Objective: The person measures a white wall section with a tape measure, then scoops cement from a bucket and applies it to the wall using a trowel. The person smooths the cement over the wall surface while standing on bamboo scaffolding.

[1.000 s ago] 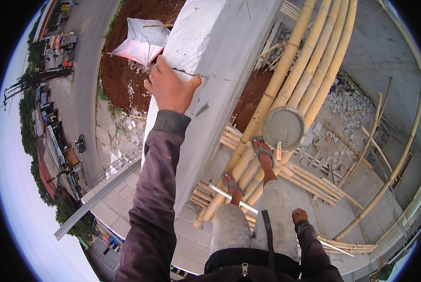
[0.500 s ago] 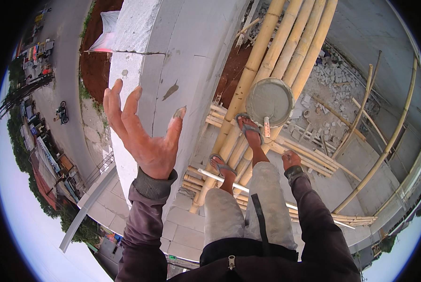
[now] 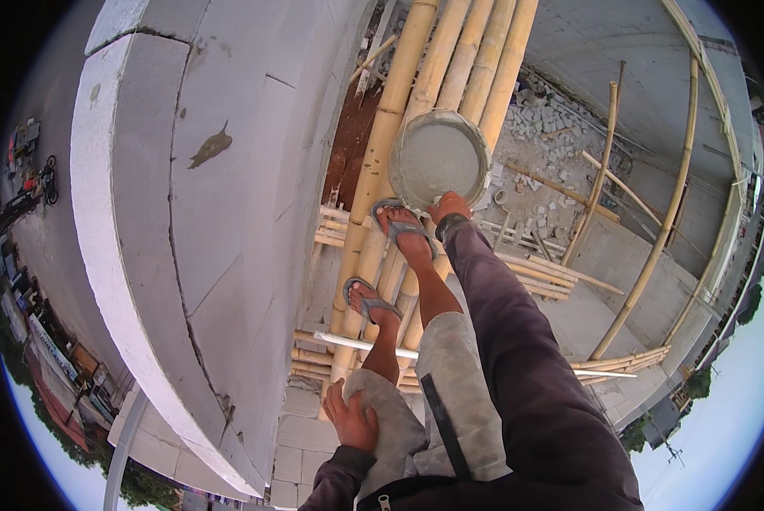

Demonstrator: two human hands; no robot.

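Observation:
I stand in grey sandals on a row of bamboo poles [image 3: 380, 162] high above the ground. My right hand [image 3: 448, 207] reaches down to the near rim of a round metal pan [image 3: 439, 159] filled with grey mortar that sits on the poles just beyond my forward foot. The fingers touch the rim; a firm grip cannot be made out. My left hand [image 3: 350, 418] rests on my left knee, fingers curled over the grey trousers, holding no object. A white block wall [image 3: 220, 213] rises close on my left.
Loose bamboo poles [image 3: 620, 281] lean across the concrete floor [image 3: 586, 315] far below on the right, beside a heap of rubble [image 3: 552, 136]. A white pipe [image 3: 348, 342] crosses under my feet. A street with vehicles [image 3: 32, 179] lies far down on the left.
My left hand has come off the wall and dropped to my knee. My right hand has reached forward to the mortar pan. The view has tilted down.

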